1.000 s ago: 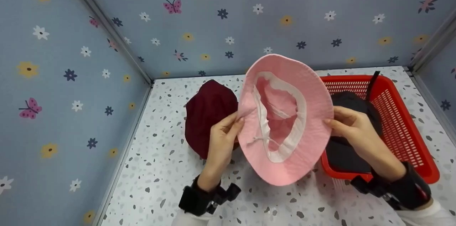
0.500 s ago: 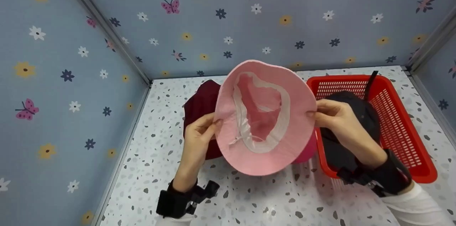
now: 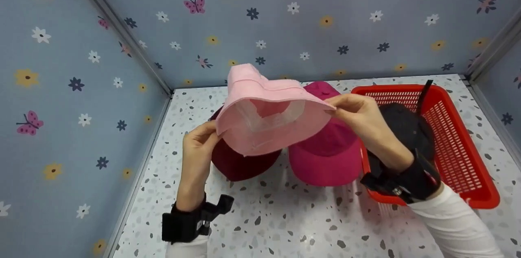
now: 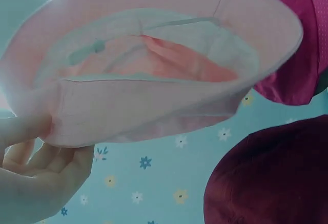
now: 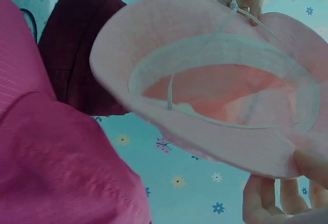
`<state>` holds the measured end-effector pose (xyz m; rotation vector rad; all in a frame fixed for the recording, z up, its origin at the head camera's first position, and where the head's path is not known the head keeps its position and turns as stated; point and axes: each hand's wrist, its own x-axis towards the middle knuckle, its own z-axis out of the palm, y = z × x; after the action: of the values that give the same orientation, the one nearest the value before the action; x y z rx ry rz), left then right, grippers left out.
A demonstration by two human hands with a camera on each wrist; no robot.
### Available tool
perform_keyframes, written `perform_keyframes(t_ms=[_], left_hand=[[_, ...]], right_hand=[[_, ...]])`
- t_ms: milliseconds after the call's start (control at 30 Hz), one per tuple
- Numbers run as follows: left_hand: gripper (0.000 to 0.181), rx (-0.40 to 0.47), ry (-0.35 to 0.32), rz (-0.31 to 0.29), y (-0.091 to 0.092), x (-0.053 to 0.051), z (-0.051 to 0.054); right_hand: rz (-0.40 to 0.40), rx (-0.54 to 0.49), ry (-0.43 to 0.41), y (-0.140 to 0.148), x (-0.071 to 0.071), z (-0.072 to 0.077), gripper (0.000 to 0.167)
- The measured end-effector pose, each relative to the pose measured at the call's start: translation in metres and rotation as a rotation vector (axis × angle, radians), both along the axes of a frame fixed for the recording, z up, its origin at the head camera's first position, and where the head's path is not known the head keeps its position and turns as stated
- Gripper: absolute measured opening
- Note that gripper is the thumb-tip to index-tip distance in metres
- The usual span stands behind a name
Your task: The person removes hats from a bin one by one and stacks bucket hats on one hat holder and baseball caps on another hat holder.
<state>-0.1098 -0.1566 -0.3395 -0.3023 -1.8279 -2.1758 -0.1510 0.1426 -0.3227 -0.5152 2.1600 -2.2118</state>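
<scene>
A light pink bucket hat [image 3: 281,91] hangs above the table between both hands, its opening tilted toward me and its crown pointing away. My left hand [image 3: 197,154] pinches the left edge of the brim between thumb and fingers. On the opposite side my right hand [image 3: 364,121] pinches the brim. The white inner band [image 5: 205,49] and a thin cord show in the right wrist view. Below the hat, a maroon hat [image 3: 244,164] lies partly covered from view. Beside it rests a magenta cap [image 3: 325,160], brim toward me.
At the right stands a red plastic basket [image 3: 468,140] with a black cap [image 3: 403,127] inside. The speckled white table [image 3: 285,217] meets flower-patterned panels [image 3: 260,18] at the back and left.
Both hands have moved left with the pink bucket hat. It has tipped from facing me to crown up and away. The magenta cap has come into view behind it.
</scene>
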Motion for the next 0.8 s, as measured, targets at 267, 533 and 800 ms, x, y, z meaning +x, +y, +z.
perform_keyframes(t_ms=[267, 533, 800], left_hand=[[0.032, -0.029, 0.203, 0.062, -0.012, -0.012, -0.008], [0.031, 0.044, 0.201, 0.235, -0.018, -0.025, -0.01], [0.022, 0.156, 0.134, 0.256, -0.023, -0.034, -0.011]], right_hand=[[-0.064, -0.076, 0.16, -0.021, -0.016, 0.008, 0.012], [-0.219, -0.146, 0.358, -0.037, -0.032, 0.01, 0.014], [-0.25, -0.204, 0.361, -0.052, -0.043, 0.01, 0.014]])
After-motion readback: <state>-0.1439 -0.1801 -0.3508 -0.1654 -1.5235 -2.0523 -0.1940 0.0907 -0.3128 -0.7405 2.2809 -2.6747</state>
